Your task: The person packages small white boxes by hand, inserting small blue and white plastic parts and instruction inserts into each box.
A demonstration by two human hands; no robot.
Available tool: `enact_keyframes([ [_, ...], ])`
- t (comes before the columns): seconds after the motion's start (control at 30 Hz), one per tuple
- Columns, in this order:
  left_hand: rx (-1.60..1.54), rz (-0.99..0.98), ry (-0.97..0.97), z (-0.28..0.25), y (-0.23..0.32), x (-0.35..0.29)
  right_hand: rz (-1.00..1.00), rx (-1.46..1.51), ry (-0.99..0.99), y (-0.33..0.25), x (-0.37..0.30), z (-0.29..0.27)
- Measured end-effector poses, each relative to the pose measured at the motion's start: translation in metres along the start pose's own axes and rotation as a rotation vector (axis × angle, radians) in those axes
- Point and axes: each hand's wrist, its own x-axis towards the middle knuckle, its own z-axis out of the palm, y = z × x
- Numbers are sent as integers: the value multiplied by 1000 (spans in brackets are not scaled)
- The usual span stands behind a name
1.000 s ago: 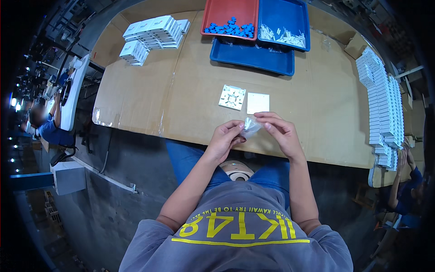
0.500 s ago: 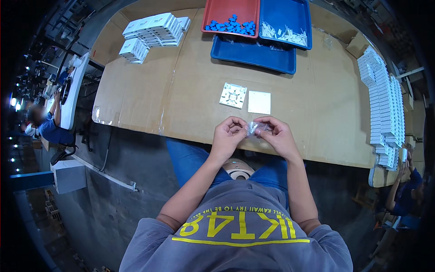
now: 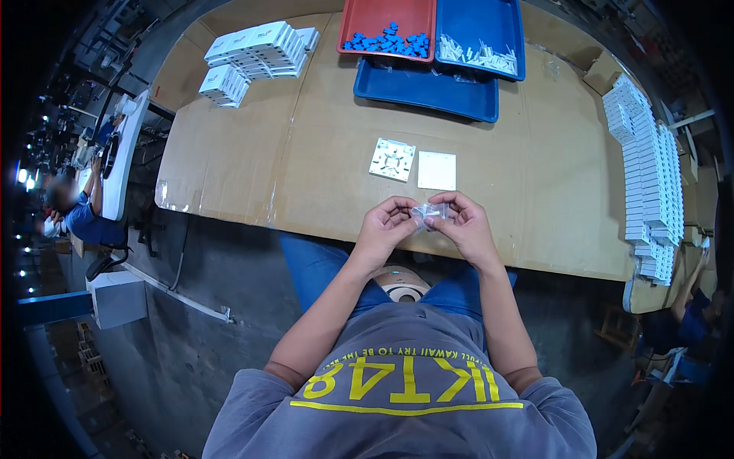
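Between my two hands is a small clear plastic bag (image 3: 433,210), held up over the table's near edge. Thumb and fingers of my left hand (image 3: 384,229) pinch its left side. My right hand (image 3: 468,229) grips the other side in the same way. What the bag contains is too small to make out. Just beyond my fingers lie two square white plastic pieces: a plate with a dark pattern of slots and raised parts (image 3: 393,160) on the left, and a plain flat plate (image 3: 436,170) on the right.
At the back stand a red tray (image 3: 390,15) of small blue parts, a blue tray (image 3: 478,17) of white sticks and a lower blue tray (image 3: 428,93). White squares are stacked at back left (image 3: 260,52) and far right (image 3: 646,176). Other people (image 3: 84,214) work at both sides.
My hands have shifted very slightly, and the clear bag now looks more spread between my fingers. The person at far right has moved their arm. The plates and trays stay put.
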Motion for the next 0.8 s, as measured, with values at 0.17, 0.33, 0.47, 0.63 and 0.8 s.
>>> enact_keyframes([
  [0.17, -61, 17, 12, -5, -5, 3, -85, -10, -14, -2, 0, 3],
  [0.33, -79, 10, 22, -2, 0, 2, -24, 58, -34, -2, 2, -1],
  [0.47, 4, 10, -1, 7, 9, -3, -52, 66, 35, 0, 3, -2],
  [0.63, 36, -21, 43, -6, 0, 0, -77, 64, 60, 0, 3, -3],
  [0.8, 36, 130, 163, -5, -4, 1, -68, -7, 43, 8, 2, -3],
])
